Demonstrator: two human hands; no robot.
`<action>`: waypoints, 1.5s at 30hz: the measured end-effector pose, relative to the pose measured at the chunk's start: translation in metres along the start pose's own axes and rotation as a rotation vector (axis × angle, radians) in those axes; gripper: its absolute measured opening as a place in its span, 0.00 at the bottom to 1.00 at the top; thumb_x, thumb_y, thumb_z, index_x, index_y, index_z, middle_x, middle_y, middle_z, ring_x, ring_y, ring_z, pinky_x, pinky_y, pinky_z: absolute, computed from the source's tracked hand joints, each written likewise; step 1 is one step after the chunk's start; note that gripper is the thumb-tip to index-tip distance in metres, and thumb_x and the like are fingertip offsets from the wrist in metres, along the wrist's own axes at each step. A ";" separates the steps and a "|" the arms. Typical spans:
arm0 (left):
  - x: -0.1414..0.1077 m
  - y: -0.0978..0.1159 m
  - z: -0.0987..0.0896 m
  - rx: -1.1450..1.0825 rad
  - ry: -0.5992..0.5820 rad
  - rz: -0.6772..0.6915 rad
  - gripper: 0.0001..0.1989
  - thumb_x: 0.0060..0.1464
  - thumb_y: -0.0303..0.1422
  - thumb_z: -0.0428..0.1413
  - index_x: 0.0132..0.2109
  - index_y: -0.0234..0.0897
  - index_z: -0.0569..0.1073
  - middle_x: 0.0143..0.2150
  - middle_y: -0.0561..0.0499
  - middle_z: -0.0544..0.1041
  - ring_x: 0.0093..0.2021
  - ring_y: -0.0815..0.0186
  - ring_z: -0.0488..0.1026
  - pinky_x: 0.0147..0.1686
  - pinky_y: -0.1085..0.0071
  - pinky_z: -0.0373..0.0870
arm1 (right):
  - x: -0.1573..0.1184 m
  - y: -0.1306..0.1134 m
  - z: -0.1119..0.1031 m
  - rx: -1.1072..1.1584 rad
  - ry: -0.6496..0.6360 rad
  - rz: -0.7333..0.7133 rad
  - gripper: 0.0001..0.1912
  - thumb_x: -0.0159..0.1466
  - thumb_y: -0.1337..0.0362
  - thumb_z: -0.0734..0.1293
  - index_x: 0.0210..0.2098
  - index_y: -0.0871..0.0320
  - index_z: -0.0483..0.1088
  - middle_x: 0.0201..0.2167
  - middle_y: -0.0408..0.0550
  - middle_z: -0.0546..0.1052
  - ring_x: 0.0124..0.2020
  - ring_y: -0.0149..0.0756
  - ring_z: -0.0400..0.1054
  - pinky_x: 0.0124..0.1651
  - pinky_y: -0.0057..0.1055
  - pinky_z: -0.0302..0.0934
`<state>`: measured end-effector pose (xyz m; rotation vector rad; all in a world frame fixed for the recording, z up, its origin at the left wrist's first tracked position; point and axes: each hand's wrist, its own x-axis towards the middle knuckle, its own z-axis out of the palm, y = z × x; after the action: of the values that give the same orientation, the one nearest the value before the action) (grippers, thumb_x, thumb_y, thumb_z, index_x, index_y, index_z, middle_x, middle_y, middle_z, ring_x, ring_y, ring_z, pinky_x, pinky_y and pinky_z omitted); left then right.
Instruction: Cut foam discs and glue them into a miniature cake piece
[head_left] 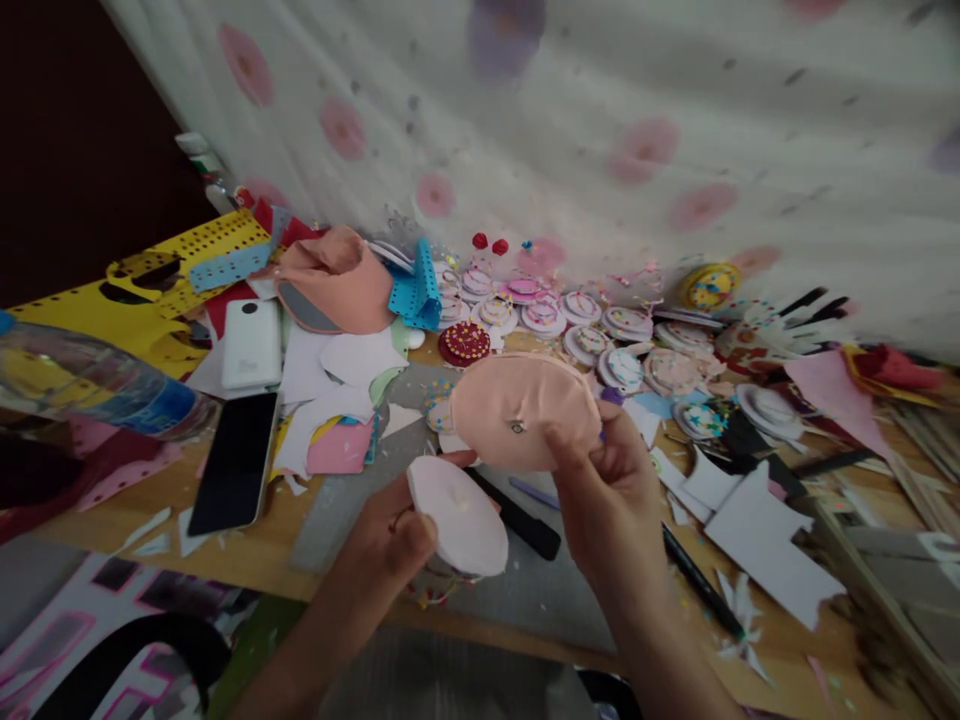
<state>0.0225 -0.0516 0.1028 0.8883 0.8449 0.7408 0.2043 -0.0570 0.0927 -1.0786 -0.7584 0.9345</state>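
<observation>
My left hand (394,530) grips a white disc (459,515) at its left edge, thumb on the flat face; small colourful bits show beneath it. In my right hand (604,480) is a larger peach fabric disc (517,405), pinched at its right side with the thumb on its face. A small ring-like metal piece (516,427) sits near the middle of the peach disc. The two discs are close together, the peach one behind and above the white one. Under them lie a grey mat (330,515) and a black-handled tool (529,525).
Many small decorated discs (544,312) line the back by the curtain (570,130). To the left are a water bottle (97,375), a black phone (236,460), a white power bank (252,343) and a peach cap (337,285). Paper scraps (772,545) and a black pen (701,580) lie right.
</observation>
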 end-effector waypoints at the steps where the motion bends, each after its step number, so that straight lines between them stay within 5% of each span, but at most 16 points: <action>1: -0.001 0.002 0.001 -0.042 -0.003 -0.020 0.41 0.42 0.61 0.60 0.55 0.35 0.74 0.42 0.43 0.81 0.42 0.55 0.77 0.35 0.71 0.69 | -0.003 -0.001 0.001 0.016 0.016 0.001 0.12 0.61 0.61 0.72 0.40 0.52 0.66 0.31 0.40 0.76 0.30 0.30 0.71 0.32 0.25 0.65; 8: -0.008 0.007 0.003 -0.356 -0.222 -0.192 0.23 0.47 0.55 0.62 0.40 0.42 0.81 0.27 0.52 0.80 0.27 0.67 0.76 0.27 0.76 0.67 | -0.007 -0.007 0.001 0.055 -0.043 -0.006 0.10 0.62 0.62 0.71 0.39 0.51 0.65 0.37 0.40 0.77 0.31 0.30 0.71 0.34 0.27 0.66; 12: -0.005 0.006 0.008 -0.471 -0.307 -0.291 0.25 0.48 0.55 0.61 0.42 0.38 0.81 0.29 0.51 0.81 0.30 0.65 0.76 0.32 0.73 0.68 | -0.017 -0.008 0.005 0.047 -0.155 0.043 0.09 0.64 0.61 0.69 0.40 0.49 0.64 0.31 0.39 0.75 0.27 0.31 0.69 0.27 0.27 0.64; 21: 0.002 -0.001 0.009 -0.649 -0.301 -0.331 0.28 0.49 0.54 0.62 0.44 0.31 0.80 0.34 0.43 0.81 0.33 0.63 0.76 0.35 0.71 0.69 | -0.029 -0.016 0.009 0.054 -0.220 0.060 0.10 0.63 0.61 0.71 0.38 0.48 0.65 0.24 0.36 0.70 0.18 0.25 0.59 0.18 0.20 0.56; 31: 0.002 -0.001 0.013 -0.676 -0.255 -0.308 0.26 0.46 0.51 0.64 0.43 0.32 0.81 0.36 0.44 0.81 0.34 0.63 0.76 0.37 0.71 0.69 | -0.032 -0.013 -0.003 0.127 -0.394 0.112 0.06 0.66 0.63 0.67 0.41 0.47 0.66 0.43 0.46 0.79 0.38 0.38 0.75 0.42 0.34 0.69; 39: -0.001 -0.008 0.010 -0.666 -0.161 -0.306 0.25 0.43 0.50 0.67 0.42 0.36 0.80 0.34 0.48 0.82 0.32 0.64 0.76 0.33 0.72 0.69 | -0.036 -0.011 -0.010 0.137 -0.463 0.094 0.05 0.68 0.62 0.64 0.43 0.45 0.64 0.54 0.49 0.76 0.52 0.45 0.72 0.49 0.40 0.66; 45: 0.001 -0.007 0.012 -0.742 -0.202 -0.331 0.23 0.44 0.48 0.67 0.42 0.34 0.81 0.37 0.47 0.82 0.36 0.64 0.77 0.38 0.72 0.72 | -0.039 -0.019 -0.013 -0.110 -0.532 0.008 0.10 0.68 0.58 0.64 0.48 0.46 0.62 0.57 0.51 0.72 0.55 0.48 0.68 0.53 0.46 0.64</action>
<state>0.0344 -0.0580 0.1007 0.1463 0.4565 0.5915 0.2042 -0.1010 0.1042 -0.9329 -1.2532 1.2167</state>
